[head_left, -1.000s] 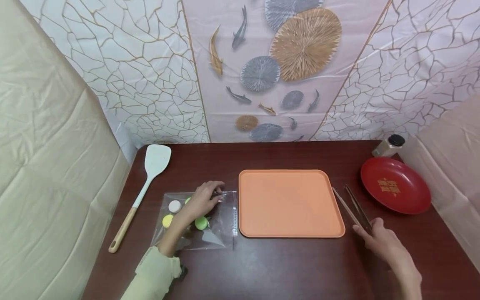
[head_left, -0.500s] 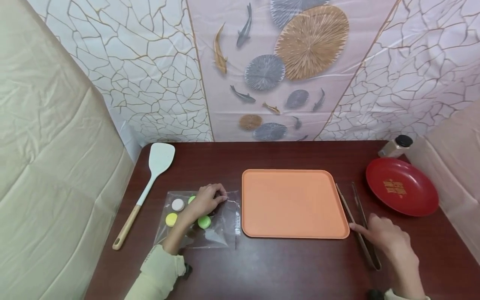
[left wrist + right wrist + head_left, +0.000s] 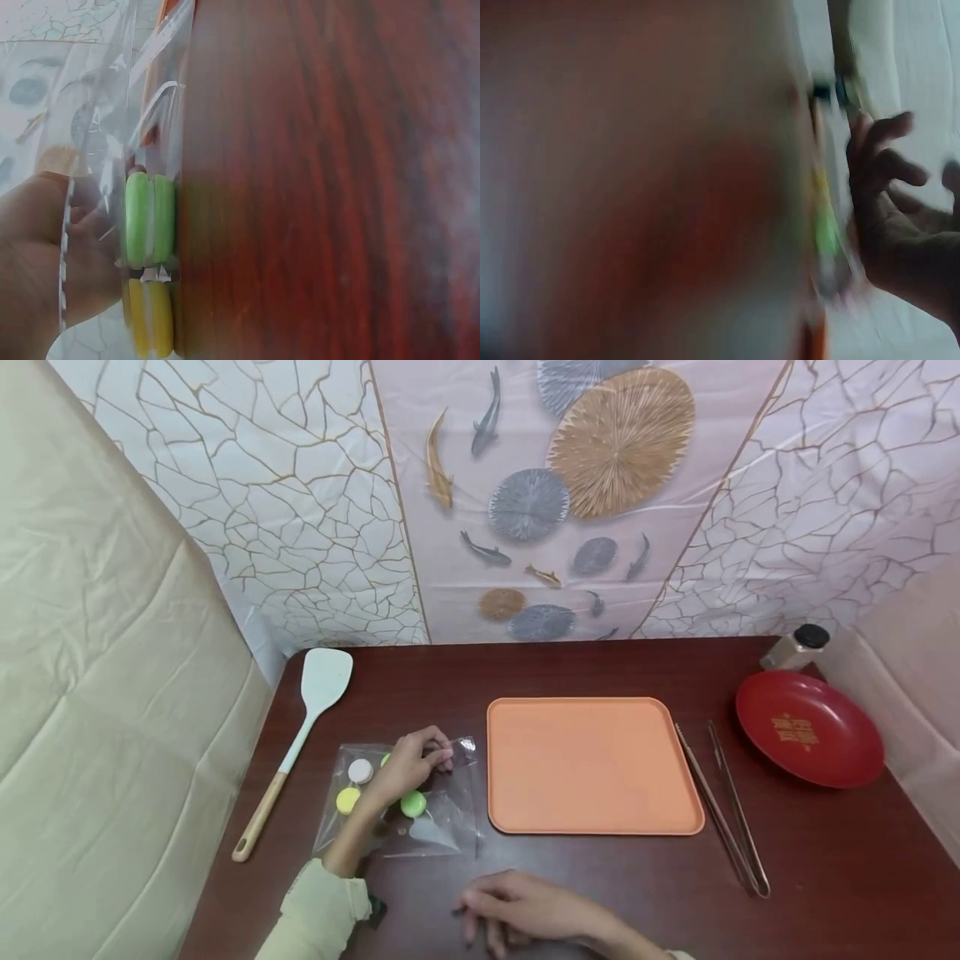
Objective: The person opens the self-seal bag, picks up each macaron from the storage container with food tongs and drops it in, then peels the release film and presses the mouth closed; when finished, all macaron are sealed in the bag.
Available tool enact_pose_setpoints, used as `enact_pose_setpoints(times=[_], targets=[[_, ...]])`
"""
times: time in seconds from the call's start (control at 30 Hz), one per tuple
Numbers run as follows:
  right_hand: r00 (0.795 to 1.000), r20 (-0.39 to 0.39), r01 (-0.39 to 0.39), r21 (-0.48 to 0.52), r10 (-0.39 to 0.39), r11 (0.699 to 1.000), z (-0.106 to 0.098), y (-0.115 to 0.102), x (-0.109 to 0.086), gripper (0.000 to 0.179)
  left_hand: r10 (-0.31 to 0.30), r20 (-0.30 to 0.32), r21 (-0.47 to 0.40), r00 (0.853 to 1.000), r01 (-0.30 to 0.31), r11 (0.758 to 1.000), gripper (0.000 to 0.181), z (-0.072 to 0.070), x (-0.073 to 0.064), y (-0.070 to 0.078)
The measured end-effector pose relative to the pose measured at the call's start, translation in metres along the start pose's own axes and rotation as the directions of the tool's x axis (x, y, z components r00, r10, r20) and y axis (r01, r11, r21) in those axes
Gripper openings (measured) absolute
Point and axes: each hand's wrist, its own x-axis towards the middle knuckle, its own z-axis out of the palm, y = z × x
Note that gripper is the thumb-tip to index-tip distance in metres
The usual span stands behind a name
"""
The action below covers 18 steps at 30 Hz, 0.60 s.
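Note:
My left hand [image 3: 408, 768] lies over a clear plastic bag [image 3: 450, 827] and pinches its right end, where the film stands up a little. Inside the bag are a white macaron [image 3: 360, 771], a yellow macaron [image 3: 348, 801] and green ones, one green macaron [image 3: 412, 804] right of the wrist. The left wrist view shows the green macaron [image 3: 150, 217] and yellow macaron [image 3: 152, 319] edge-on through the film. In front of the tray, my right hand [image 3: 536, 906] hovers with loosely bent fingers, holding nothing. Metal tongs [image 3: 761, 885] lie spread on the table, away from both hands.
An orange tray [image 3: 592, 768] lies right of the bag. At far right are a red oval plate [image 3: 810, 727] and a black-lidded jar [image 3: 798, 647]. A white spatula [image 3: 318, 685] with a wooden handle lies at left. Fabric walls surround the table [image 3: 420, 681].
My right hand has let go of the tongs, leaving them beside the tray, and moved left to the tray's front. My left hand stays on the bag, whose right end now lifts slightly.

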Motion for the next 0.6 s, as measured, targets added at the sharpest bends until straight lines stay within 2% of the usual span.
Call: enact_pose_setpoints(times=[0.03,0.1,0.17,0.23,0.33,0.43,0.53,0.6], targets=[[0.999,0.040,-0.036,0.105,0.032,0.994,0.010,0.005,0.007,0.049,-0.007,-0.002,-0.038,1.000,0.007,0.999,0.005,0.000,-0.001,0.000],[0.995,0.059,-0.098,0.290,0.085,0.952,0.024,0.011,0.020,0.059,-0.018,-0.006,-0.126,1.000,0.017,0.992,0.006,0.000,-0.003,0.001],[0.992,0.028,-0.126,0.428,0.126,0.895,0.031,0.014,0.033,0.065,-0.031,-0.013,-0.217,0.999,0.027,0.976,0.007,0.000,-0.004,0.001],[0.990,-0.035,-0.101,0.506,0.137,0.856,0.033,0.016,0.043,0.066,-0.038,-0.014,-0.273,0.999,0.032,0.961,0.008,-0.001,-0.004,0.001],[0.983,-0.128,-0.037,0.564,0.132,0.825,0.030,0.015,0.054,0.065,-0.056,-0.018,-0.306,0.998,0.048,0.951,0.008,0.000,-0.005,0.001],[0.977,-0.180,0.004,0.566,0.119,0.824,0.027,0.015,0.059,0.060,-0.078,-0.038,-0.319,0.996,0.062,0.946,0.009,0.000,-0.006,0.001],[0.972,-0.192,-0.001,0.564,0.133,0.826,0.025,0.016,0.059,0.054,-0.106,-0.074,-0.342,0.992,0.075,0.937,0.009,0.000,-0.009,0.000],[0.968,-0.210,-0.002,0.547,0.139,0.837,0.023,0.016,0.057,0.051,-0.127,-0.108,-0.338,0.986,0.084,0.938,0.009,-0.001,-0.012,0.001]])
